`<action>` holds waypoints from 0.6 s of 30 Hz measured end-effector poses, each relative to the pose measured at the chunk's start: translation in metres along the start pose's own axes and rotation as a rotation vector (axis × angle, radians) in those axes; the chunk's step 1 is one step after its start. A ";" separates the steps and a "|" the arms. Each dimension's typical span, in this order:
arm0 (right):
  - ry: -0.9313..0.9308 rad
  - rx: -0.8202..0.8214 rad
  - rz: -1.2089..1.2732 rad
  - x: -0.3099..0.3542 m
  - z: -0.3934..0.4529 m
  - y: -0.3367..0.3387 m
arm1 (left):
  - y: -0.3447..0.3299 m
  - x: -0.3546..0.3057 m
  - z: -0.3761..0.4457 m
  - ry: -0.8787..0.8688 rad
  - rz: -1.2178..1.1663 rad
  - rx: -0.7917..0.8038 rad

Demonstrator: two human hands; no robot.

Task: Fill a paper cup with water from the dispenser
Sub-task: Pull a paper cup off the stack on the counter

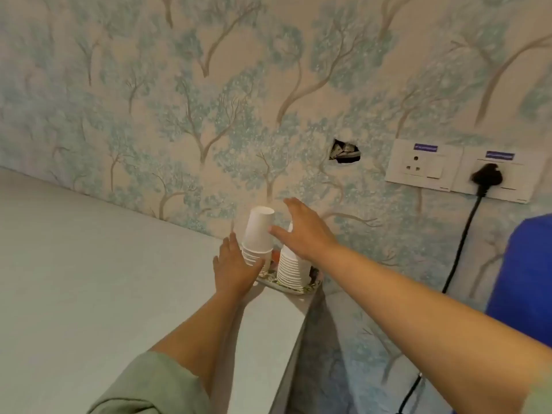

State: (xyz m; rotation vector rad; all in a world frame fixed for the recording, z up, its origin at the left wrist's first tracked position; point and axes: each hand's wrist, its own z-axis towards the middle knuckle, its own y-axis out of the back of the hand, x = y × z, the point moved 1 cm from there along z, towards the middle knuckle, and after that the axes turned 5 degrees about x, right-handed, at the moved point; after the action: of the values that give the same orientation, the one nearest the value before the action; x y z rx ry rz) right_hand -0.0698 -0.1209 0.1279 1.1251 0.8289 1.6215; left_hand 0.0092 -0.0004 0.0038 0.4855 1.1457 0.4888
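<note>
Two stacks of upside-down white paper cups stand on a small patterned tray at the counter's far right corner. The left stack has its top cup raised and tilted slightly. My left hand wraps the base of this stack, thumb in front and fingers on its left side. My right hand hovers with fingers spread above the right stack, and its thumb touches the side of the top cup on the left stack. A blue rounded body, possibly the dispenser's bottle, shows at the right edge.
The white counter runs along a tree-patterned wall and ends just right of the tray. On the wall are a hole, a white socket panel and a black plug whose cable hangs down beside the blue body.
</note>
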 end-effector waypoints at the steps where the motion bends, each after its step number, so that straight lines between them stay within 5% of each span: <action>1: 0.008 -0.018 0.010 0.002 0.010 -0.003 | -0.001 0.001 0.008 -0.036 -0.030 -0.006; 9: -0.129 0.047 -0.146 0.010 0.090 -0.020 | -0.006 0.005 0.040 0.074 -0.362 0.116; 18: -0.137 0.107 -0.203 0.006 0.119 -0.035 | -0.006 0.011 0.040 0.058 -0.432 0.201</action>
State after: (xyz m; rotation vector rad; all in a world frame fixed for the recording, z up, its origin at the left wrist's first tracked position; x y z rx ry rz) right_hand 0.0525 -0.1031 0.1397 1.1735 0.9169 1.3315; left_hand 0.0508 -0.0034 0.0053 0.3822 1.3201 0.0122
